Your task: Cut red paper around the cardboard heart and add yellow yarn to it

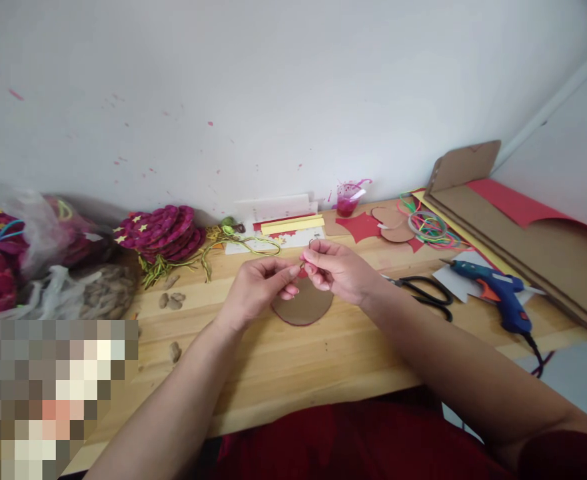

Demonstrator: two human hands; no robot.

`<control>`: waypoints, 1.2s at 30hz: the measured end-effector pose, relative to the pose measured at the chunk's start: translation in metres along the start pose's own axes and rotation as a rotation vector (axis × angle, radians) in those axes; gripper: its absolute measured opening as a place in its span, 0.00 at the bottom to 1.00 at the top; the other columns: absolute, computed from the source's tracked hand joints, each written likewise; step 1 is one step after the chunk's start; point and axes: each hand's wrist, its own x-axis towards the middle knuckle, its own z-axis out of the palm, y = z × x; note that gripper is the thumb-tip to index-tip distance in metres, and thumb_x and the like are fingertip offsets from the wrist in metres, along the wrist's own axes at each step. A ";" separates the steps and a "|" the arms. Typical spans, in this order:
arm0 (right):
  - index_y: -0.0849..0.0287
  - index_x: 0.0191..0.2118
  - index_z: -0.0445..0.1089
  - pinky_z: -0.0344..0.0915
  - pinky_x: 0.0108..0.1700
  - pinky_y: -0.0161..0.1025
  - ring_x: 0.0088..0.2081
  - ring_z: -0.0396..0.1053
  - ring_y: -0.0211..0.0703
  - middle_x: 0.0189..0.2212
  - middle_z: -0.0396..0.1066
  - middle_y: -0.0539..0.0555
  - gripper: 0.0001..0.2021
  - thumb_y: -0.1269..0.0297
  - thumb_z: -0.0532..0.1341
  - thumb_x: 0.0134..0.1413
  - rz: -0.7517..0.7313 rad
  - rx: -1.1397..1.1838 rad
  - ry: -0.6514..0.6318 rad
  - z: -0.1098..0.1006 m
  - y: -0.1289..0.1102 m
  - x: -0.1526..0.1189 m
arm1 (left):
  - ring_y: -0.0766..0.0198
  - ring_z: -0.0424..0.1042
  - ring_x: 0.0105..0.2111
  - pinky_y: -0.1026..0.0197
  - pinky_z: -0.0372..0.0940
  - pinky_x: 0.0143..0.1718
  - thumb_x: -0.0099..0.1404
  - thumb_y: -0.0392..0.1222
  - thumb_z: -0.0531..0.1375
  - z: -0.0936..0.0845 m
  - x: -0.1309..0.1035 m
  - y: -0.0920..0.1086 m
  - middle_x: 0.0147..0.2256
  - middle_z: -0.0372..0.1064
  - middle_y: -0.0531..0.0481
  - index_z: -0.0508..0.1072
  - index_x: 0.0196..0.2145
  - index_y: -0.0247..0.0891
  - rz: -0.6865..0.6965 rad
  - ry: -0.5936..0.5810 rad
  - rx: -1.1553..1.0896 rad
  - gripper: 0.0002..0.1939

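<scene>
Over the middle of the wooden table, my left hand [263, 288] and my right hand [337, 270] meet with pinched fingertips. Between them is a thin, dark piece of string or cord, too small to make out fully; a bit of it loops above my right fingertips. Below the hands a round brown cardboard disc [303, 308] with a dark red edge lies on the table, its upper part hidden by the fingers. Something small and red shows at the disc's top, between my hands.
Black scissors [426, 293] and a blue glue gun [510, 293] lie right. Cardboard sheets [533, 233] fill the far right. Left are peanuts [173, 301], stacked magenta pieces [166, 233] and plastic bags [48, 233]. A red cup [348, 200] and coloured cords [430, 227] sit behind.
</scene>
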 end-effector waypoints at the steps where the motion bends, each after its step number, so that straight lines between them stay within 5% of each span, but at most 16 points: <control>1: 0.59 0.28 0.65 0.51 0.20 0.28 0.19 0.60 0.29 0.21 0.68 0.45 0.20 0.54 0.76 0.44 0.003 0.011 0.001 -0.001 0.000 0.000 | 0.68 0.73 0.23 0.68 0.70 0.26 0.56 0.49 0.73 0.001 -0.001 0.000 0.26 0.76 0.46 0.81 0.34 0.32 -0.004 0.001 0.013 0.16; 8: 0.59 0.31 0.68 0.57 0.24 0.30 0.22 0.62 0.30 0.23 0.67 0.44 0.17 0.59 0.76 0.44 -0.011 0.153 0.068 -0.004 -0.002 0.003 | 0.68 0.73 0.21 0.69 0.69 0.23 0.58 0.46 0.71 0.004 -0.005 -0.001 0.25 0.75 0.48 0.80 0.31 0.34 -0.005 -0.050 -0.005 0.12; 12: 0.57 0.37 0.70 0.62 0.28 0.30 0.28 0.67 0.32 0.30 0.69 0.45 0.16 0.59 0.75 0.46 -0.067 0.226 0.183 -0.007 -0.005 0.006 | 0.70 0.73 0.20 0.69 0.68 0.21 0.55 0.46 0.73 0.004 -0.004 0.000 0.36 0.78 0.45 0.78 0.33 0.34 -0.019 0.056 -0.230 0.14; 14: 0.57 0.35 0.70 0.60 0.26 0.30 0.28 0.66 0.32 0.30 0.69 0.46 0.18 0.55 0.75 0.45 -0.035 0.163 0.206 -0.007 -0.004 0.006 | 0.70 0.74 0.20 0.69 0.68 0.20 0.53 0.46 0.74 0.004 -0.002 0.000 0.42 0.78 0.44 0.78 0.33 0.34 -0.026 0.127 -0.290 0.16; 17: 0.59 0.32 0.73 0.56 0.25 0.31 0.29 0.64 0.34 0.29 0.69 0.49 0.20 0.47 0.74 0.45 0.004 -0.084 0.097 -0.004 0.003 0.005 | 0.69 0.74 0.20 0.69 0.68 0.20 0.51 0.47 0.75 0.005 0.000 -0.001 0.37 0.78 0.47 0.78 0.34 0.34 -0.041 0.159 -0.312 0.17; 20: 0.59 0.34 0.77 0.55 0.26 0.33 0.30 0.63 0.36 0.29 0.71 0.51 0.21 0.43 0.70 0.49 -0.012 -0.275 -0.008 0.001 0.009 0.003 | 0.68 0.73 0.20 0.70 0.67 0.20 0.54 0.49 0.74 0.006 0.000 -0.003 0.28 0.76 0.48 0.79 0.35 0.34 -0.029 0.137 -0.240 0.17; 28: 0.58 0.29 0.77 0.50 0.24 0.34 0.25 0.59 0.34 0.24 0.69 0.49 0.17 0.49 0.74 0.43 -0.112 -0.234 0.139 0.005 0.010 0.002 | 0.68 0.72 0.21 0.67 0.67 0.24 0.60 0.49 0.69 0.011 -0.003 -0.008 0.32 0.79 0.46 0.82 0.35 0.36 0.179 0.166 0.155 0.12; 36: 0.58 0.29 0.71 0.55 0.24 0.33 0.26 0.67 0.35 0.26 0.71 0.49 0.21 0.43 0.71 0.47 -0.232 -0.246 0.157 0.005 0.009 0.001 | 0.67 0.64 0.23 0.66 0.60 0.25 0.67 0.44 0.61 0.009 -0.005 -0.004 0.27 0.72 0.50 0.82 0.37 0.39 0.225 0.043 0.322 0.10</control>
